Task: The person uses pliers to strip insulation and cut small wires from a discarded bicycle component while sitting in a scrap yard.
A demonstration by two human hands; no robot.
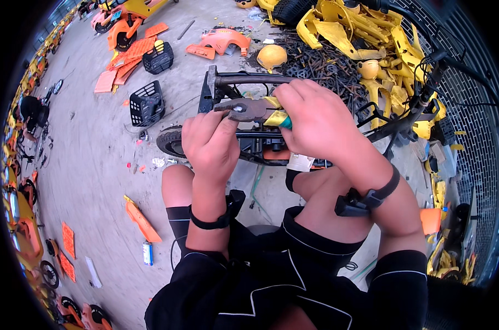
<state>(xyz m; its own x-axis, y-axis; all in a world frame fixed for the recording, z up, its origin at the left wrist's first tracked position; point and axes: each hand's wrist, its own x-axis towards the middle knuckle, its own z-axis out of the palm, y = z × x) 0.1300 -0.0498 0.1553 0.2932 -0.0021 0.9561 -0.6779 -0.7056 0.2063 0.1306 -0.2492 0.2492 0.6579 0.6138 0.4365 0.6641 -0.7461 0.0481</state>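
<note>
Beyond frame (249,80): yellow panels (346,36), basket (158,58) | right grip (320,118) clamped round pliers (250,111) | left grip (210,144) unclear

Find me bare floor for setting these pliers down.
Mostly bare concrete lies left of the nearer black basket and tyre, and again between the orange strip and the orange grid panels. It's crowded beyond the metal frame, where dark metal parts and yellow panels pile up.
</note>
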